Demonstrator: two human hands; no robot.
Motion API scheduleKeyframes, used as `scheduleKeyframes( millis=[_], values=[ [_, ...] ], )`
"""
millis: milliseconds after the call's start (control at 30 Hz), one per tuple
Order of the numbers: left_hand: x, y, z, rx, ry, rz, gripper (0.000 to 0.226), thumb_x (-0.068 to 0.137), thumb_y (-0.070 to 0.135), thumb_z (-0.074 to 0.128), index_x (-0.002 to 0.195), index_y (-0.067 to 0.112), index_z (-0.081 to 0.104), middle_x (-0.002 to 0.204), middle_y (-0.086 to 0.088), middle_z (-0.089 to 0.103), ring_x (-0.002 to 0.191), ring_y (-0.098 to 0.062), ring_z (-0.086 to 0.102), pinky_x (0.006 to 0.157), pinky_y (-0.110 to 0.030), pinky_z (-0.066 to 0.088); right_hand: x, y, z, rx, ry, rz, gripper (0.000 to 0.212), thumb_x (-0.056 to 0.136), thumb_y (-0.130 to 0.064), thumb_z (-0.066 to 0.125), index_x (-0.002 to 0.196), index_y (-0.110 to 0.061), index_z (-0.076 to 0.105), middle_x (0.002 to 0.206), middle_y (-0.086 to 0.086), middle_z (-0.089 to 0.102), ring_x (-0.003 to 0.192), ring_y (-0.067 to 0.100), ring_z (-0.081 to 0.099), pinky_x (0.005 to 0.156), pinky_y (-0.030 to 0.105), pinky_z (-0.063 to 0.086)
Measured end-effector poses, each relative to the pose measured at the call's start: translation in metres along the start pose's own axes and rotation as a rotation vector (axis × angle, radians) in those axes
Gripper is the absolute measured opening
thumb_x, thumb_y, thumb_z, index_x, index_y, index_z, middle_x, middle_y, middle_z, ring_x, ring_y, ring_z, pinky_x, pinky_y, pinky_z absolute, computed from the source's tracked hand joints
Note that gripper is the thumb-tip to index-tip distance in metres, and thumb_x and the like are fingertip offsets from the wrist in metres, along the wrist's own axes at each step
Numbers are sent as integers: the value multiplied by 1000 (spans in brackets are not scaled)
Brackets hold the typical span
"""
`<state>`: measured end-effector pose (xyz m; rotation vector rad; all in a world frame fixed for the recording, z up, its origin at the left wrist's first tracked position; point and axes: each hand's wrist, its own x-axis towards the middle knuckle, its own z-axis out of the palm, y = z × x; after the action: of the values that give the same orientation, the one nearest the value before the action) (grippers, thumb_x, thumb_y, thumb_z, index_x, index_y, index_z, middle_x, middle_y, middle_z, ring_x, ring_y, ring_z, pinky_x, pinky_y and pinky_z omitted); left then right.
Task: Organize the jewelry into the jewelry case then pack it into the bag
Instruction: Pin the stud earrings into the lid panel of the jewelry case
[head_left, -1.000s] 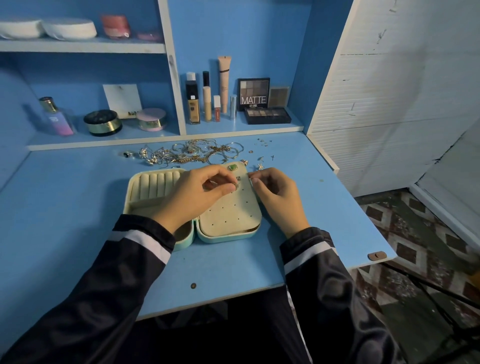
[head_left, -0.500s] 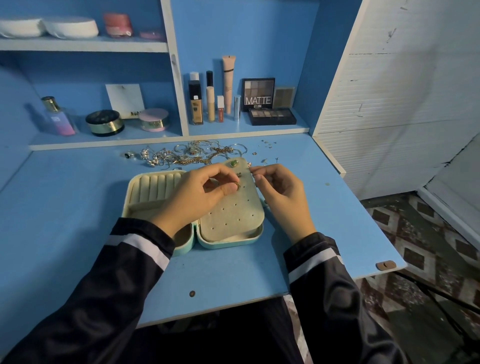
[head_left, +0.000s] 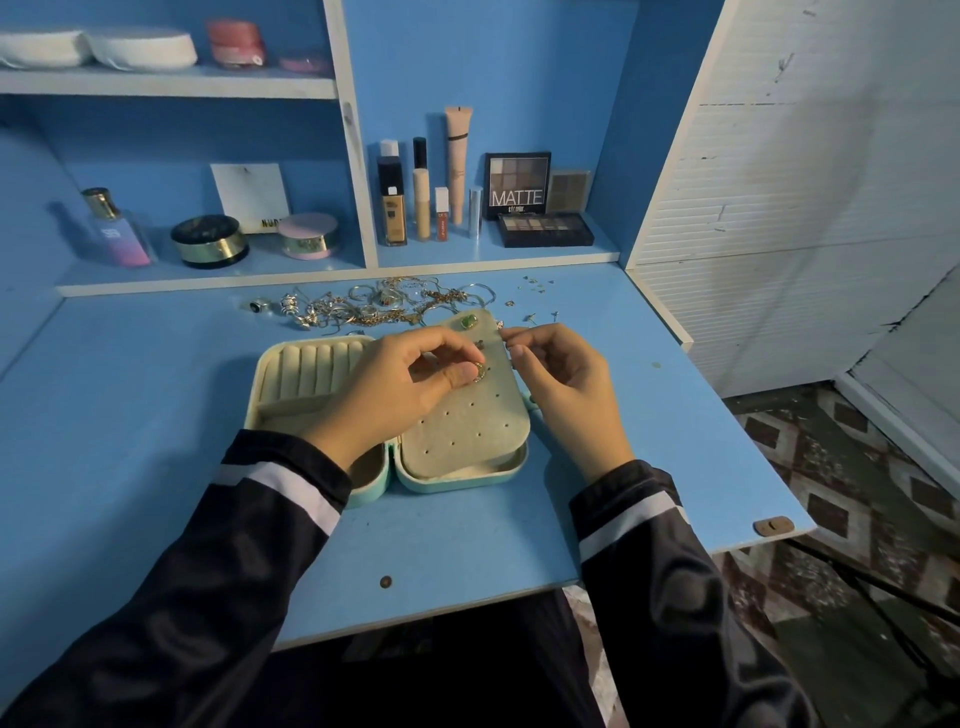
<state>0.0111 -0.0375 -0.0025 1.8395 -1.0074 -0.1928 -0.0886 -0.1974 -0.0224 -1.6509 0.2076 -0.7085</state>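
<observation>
Blue desk (head_left: 156, 415) and blue shelves (head_left: 218, 280) with white edging; mint-green case (head_left: 457, 480) lined in cream, its beige panel (head_left: 467, 415) dotted with small dark holes and bearing a green stud (head_left: 469, 321) and a gold earring (head_left: 479, 372). Silver and gold jewelry (head_left: 374, 304); black sleeves (head_left: 249, 530) with a white band at each cuff; black palette (head_left: 517, 185) lettered "MATTE" in white over brown and grey squares. Pink-to-purple bottle (head_left: 117, 234) with gold cap, black jar (head_left: 209, 241) with gold band, pink jar (head_left: 308, 235) with gold band; floor (head_left: 857, 493) tiled in brown-and-white diamonds.
</observation>
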Motion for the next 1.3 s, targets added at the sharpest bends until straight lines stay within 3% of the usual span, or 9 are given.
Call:
scheduleKeyframes(
  millis=[133,367,500,900,1000,1133,1300],
  values=[
    [0,1,1,8,17,10,13,87,24,72,95,34,72,96,19,71,95,-7,65,88,-36,55,0,-1,0,16,-2,7,8,93,-1,58,89,-2,65,107,12,70,101,28,65,90,38,53],
    [1,0,4,24,66,67,14,87,20,73,99,26,74,100,12,70,95,-3,63,83,-15,48,-1,-5,0,65,-11,15,7,94,1,56,91,4,63,108,15,70,103,21,66,88,27,53],
    [1,1,5,16,85,83,15,86,17,73,98,26,74,98,12,69,91,0,62,80,-9,44,-2,-7,0,102,-10,29,7,94,4,55,92,7,62,110,18,69,106,24,66,94,32,53],
    [4,-4,4,79,117,195,11,88,21,72,99,20,75,97,5,69,94,-13,63,85,-32,52,-4,-16,1,240,-30,73,11,95,4,53,97,13,59,113,22,68,112,28,64,95,34,53],
    [5,-5,2,93,125,216,10,89,21,71,98,22,73,97,10,67,94,-11,62,86,-32,51,-2,-17,3,267,-38,87,8,95,3,54,95,8,60,112,19,69,112,29,63,89,31,52],
    [4,-5,-2,77,134,233,11,90,22,70,100,25,72,102,13,65,101,-10,61,91,-30,50,3,-19,4,302,-64,106,6,94,2,55,92,3,60,113,20,68,114,31,62,99,43,49],
    [7,-6,-15,65,138,255,27,88,32,68,114,26,68,118,11,62,116,-14,58,94,-32,50,7,-26,8,397,-115,129,7,95,2,52,93,2,59,116,23,66,117,29,61,99,38,48]
  ],
)
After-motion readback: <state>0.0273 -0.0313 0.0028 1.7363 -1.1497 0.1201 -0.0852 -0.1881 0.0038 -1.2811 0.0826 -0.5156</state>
